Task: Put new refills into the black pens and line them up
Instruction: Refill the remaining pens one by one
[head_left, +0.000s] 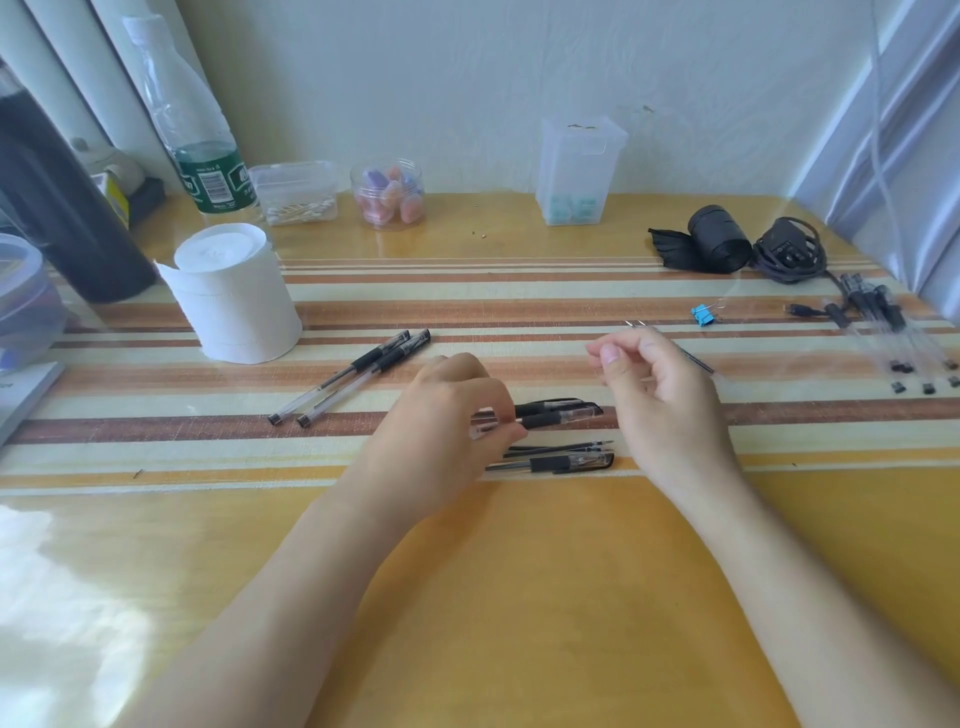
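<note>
At mid-bench (519, 597), my left hand (441, 431) pinched a black pen (566, 414) in its fingers, second pen (571, 461) and loose refill (561, 447) just nearer me, right hand (660, 395) fingers curled, thin refill (698, 364) behind them, grip I couldn't tell, two pens (364, 376) side by side left.

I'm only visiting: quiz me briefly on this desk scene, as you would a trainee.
1. True or false: the right hand is spread open, fingers straight.
2. How many pens lie together beside the tissue roll?
3. The left hand pinches: A) a pen, B) a bottle, C) a binder clip.
Key: 1 false, it curls round thin refills; 2 two; 3 A.
</note>
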